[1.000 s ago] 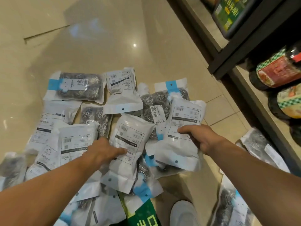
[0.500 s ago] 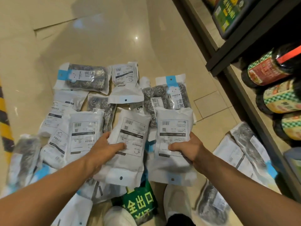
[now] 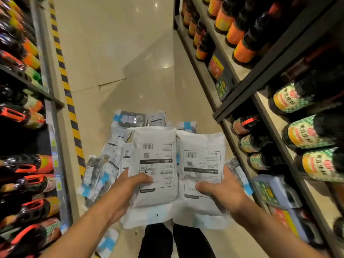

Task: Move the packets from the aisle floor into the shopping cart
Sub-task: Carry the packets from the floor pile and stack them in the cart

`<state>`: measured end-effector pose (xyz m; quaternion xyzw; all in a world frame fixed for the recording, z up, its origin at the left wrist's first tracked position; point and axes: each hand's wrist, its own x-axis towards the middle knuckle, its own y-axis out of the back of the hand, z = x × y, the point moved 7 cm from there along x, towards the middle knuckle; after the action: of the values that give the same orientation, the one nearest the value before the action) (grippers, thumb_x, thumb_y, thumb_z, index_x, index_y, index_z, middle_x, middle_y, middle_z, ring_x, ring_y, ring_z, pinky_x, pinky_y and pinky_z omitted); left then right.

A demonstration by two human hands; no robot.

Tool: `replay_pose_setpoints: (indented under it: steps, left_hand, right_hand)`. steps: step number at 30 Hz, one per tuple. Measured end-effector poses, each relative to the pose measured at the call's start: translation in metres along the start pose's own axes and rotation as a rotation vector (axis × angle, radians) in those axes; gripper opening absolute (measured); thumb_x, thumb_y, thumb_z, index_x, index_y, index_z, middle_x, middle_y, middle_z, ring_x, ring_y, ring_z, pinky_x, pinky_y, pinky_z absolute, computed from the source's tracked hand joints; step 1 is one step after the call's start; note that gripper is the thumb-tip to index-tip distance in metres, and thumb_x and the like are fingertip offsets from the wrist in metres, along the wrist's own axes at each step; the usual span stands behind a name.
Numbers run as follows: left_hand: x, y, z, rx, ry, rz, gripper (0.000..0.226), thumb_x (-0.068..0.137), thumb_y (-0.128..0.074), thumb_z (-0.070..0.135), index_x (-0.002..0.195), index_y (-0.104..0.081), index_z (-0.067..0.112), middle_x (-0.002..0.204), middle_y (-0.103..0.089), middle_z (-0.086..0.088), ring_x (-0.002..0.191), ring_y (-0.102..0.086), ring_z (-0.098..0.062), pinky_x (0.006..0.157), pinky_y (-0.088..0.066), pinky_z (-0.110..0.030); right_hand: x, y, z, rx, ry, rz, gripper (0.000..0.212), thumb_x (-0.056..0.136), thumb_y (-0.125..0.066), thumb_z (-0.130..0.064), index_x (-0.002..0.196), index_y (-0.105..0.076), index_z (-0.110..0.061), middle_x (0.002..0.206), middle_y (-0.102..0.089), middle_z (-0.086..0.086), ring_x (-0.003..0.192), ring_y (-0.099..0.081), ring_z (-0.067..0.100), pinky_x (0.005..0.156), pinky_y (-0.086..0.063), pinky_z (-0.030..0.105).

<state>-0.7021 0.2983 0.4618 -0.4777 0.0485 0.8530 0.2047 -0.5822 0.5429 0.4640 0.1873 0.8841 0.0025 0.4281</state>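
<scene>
I hold two white packets, one in each hand, lifted clear of the floor and side by side, their inner edges touching. My left hand (image 3: pixel 126 190) has its grip pinching the left packet (image 3: pixel 155 164) near its lower left edge, thumb across the printed label and the other fingers hidden behind. My right hand (image 3: pixel 221 189) has its grip pinching the right packet (image 3: pixel 202 164) the same way at its lower right edge, thumb on the label. Both packets face me with barcodes toward the top, and each one's flat sealed end hangs down toward me.

Below them I see my two dark trouser legs (image 3: pixel 176 241) standing on the pale floor tiles (image 3: pixel 119 53).

Beyond my hands the pile of packets on the floor (image 3: pixel 111 159) lies in a loose heap, partly hidden by the two I hold; I count about eight showing, though the overlap makes the number uncertain. Some are white, some clear with dark contents and blue strips.

A yellow-and-black striped strip (image 3: pixel 64 71) runs along the left shelf base. The left shelves (image 3: pixel 20 108) and the right shelves (image 3: pixel 279 90) line the aisle, packed with dark bottles too many and too blurred to count.
</scene>
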Motion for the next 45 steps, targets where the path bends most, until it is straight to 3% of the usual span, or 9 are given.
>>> replay_pose_setpoints:
  steps: [7, 12, 16, 19, 24, 28, 33, 38, 45]
  left_hand:
    - [-0.19, -0.011, 0.064, -0.085, -0.108, 0.133, 0.084, 0.063, -0.085, 0.072, 0.137, -0.062, 0.039, 0.127, -0.075, 0.006, 0.122, -0.069, -0.024, 0.109, -0.049, -0.051]
    - [-0.272, -0.012, 0.072, -0.14, -0.172, 0.187, 0.089, 0.056, -0.092, 0.067, 0.134, -0.065, 0.034, 0.122, -0.077, 0.004, 0.117, -0.071, -0.026, 0.109, -0.05, -0.052]
    - [-0.305, -0.025, 0.061, -0.146, -0.186, 0.267, 0.065, 0.057, -0.094, 0.056, 0.11, -0.07, 0.027, 0.084, -0.081, 0.016, 0.099, -0.07, -0.02, 0.103, -0.047, -0.042]
    - [-0.309, -0.033, 0.056, -0.115, -0.144, 0.249, 0.083, 0.039, -0.09, 0.068, 0.108, -0.074, 0.025, 0.105, -0.081, 0.006, 0.109, -0.071, -0.027, 0.108, -0.048, -0.05]
    - [-0.302, -0.042, 0.07, -0.045, -0.207, 0.132, 0.073, 0.059, -0.09, 0.065, 0.121, -0.068, 0.032, 0.12, -0.076, 0.009, 0.117, -0.068, -0.021, 0.102, -0.05, -0.046]
    - [-0.319, -0.06, 0.103, 0.063, -0.333, -0.045, 0.037, 0.087, -0.077, 0.044, 0.119, -0.067, 0.028, 0.104, -0.081, 0.002, 0.093, -0.077, -0.024, 0.07, -0.058, -0.035]
    - [-0.334, -0.065, 0.127, 0.183, -0.374, -0.21, 0.05, 0.081, -0.076, 0.036, 0.126, -0.07, 0.016, 0.112, -0.079, -0.013, 0.101, -0.077, -0.036, 0.093, -0.056, -0.047]
    - [-0.346, -0.092, 0.131, 0.411, -0.377, -0.395, 0.099, 0.04, -0.092, 0.067, 0.125, -0.069, 0.02, 0.108, -0.08, -0.013, 0.094, -0.078, -0.037, 0.075, -0.065, -0.046]
    - [-0.37, -0.173, 0.079, 0.579, -0.338, -0.537, 0.039, 0.09, -0.067, 0.031, 0.12, -0.07, 0.007, 0.102, -0.079, -0.021, 0.089, -0.077, -0.044, 0.091, -0.057, -0.056]
  right_hand:
    - [-0.16, 0.022, -0.117, 0.085, 0.05, -0.085, 0.038, 0.091, -0.073, -0.005, 0.125, -0.064, -0.02, 0.106, -0.08, -0.004, 0.089, -0.076, 0.005, 0.072, -0.057, 0.018]
    - [-0.238, 0.028, -0.154, 0.11, 0.13, -0.12, 0.031, 0.092, -0.069, -0.004, 0.117, -0.064, -0.023, 0.096, -0.081, -0.009, 0.079, -0.076, 0.0, 0.062, -0.055, 0.014]
    - [-0.277, 0.034, -0.155, 0.16, 0.142, -0.177, 0.03, 0.095, -0.064, -0.004, 0.121, -0.064, -0.02, 0.099, -0.081, -0.006, 0.086, -0.078, 0.011, 0.067, -0.058, 0.022]
    - [-0.297, 0.046, -0.153, 0.166, 0.175, -0.163, 0.035, 0.085, -0.071, -0.014, 0.12, -0.066, -0.016, 0.09, -0.08, -0.009, 0.079, -0.075, 0.006, 0.068, -0.056, 0.022]
    - [-0.322, 0.072, -0.138, 0.253, 0.192, -0.02, 0.05, 0.072, -0.067, -0.027, 0.122, -0.069, -0.025, 0.112, -0.079, 0.0, 0.106, -0.075, 0.025, 0.099, -0.057, 0.056]
    - [-0.348, 0.075, -0.127, 0.32, 0.238, 0.106, 0.05, 0.074, -0.065, -0.024, 0.123, -0.068, -0.031, 0.116, -0.078, -0.001, 0.107, -0.074, 0.026, 0.099, -0.056, 0.057]
    - [-0.384, 0.068, -0.097, 0.468, 0.269, 0.33, 0.053, 0.072, -0.066, -0.02, 0.125, -0.067, -0.028, 0.118, -0.078, -0.001, 0.107, -0.075, 0.024, 0.099, -0.056, 0.057]
    - [-0.433, 0.059, -0.051, 0.588, 0.211, 0.526, 0.055, 0.07, -0.068, -0.023, 0.125, -0.066, -0.027, 0.113, -0.079, -0.003, 0.102, -0.076, 0.02, 0.094, -0.06, 0.05]
    - [-0.521, 0.073, 0.037, 0.726, 0.158, 0.789, 0.043, 0.079, -0.071, -0.018, 0.121, -0.067, -0.029, 0.112, -0.079, -0.004, 0.102, -0.076, 0.021, 0.096, -0.059, 0.053]
